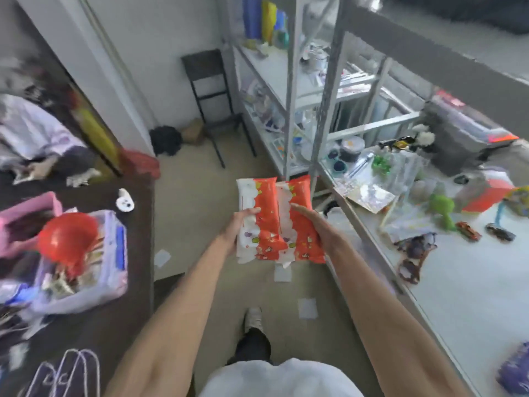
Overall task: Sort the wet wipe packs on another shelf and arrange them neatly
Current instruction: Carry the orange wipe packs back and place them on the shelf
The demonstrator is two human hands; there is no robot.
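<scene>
Two orange-and-white wet wipe packs (272, 222) lie side by side in front of me, held between both hands above the floor. My left hand (239, 229) grips the left pack's white edge, thumb on top. My right hand (317, 227) presses flat against the right pack's side, fingers stretched forward. A white metal shelf (458, 282) stands just to the right of the packs, its surface partly covered with toys and sunglasses.
A second shelf rack (292, 90) stands farther back on the right. A dark chair (211, 90) is against the far wall. On the left, a dark table (134, 253) carries a basket with a red balloon (67, 239). Paper scraps lie on the floor.
</scene>
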